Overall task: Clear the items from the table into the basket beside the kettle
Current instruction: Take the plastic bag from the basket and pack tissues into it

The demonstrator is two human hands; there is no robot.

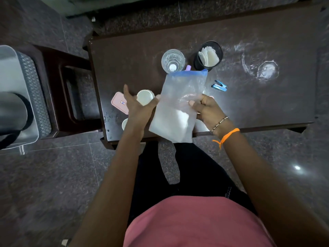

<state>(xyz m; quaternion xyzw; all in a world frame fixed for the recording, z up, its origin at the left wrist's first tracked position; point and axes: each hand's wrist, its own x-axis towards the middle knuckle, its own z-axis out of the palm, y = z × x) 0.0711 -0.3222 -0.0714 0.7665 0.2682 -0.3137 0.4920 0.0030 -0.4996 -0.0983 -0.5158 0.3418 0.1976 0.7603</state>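
The basket (35, 82) sits beside the kettle (12, 111) at nine o'clock from my hands, well apart from the table (258, 107). My left hand (140, 106), the nearer one to it, is spread loose, thumb against the left edge of the zip bag (178, 107). The bag hangs over the table's near edge, long axis one o'clock to six, blue seal farthest from me. My right hand (204, 107) pinches its right edge.

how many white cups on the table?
2. One white cup sits just beyond the left hand; a second cup is at the near table edge, mostly hidden by that wrist. A pale shape behind the bag near the right hand may be a third.
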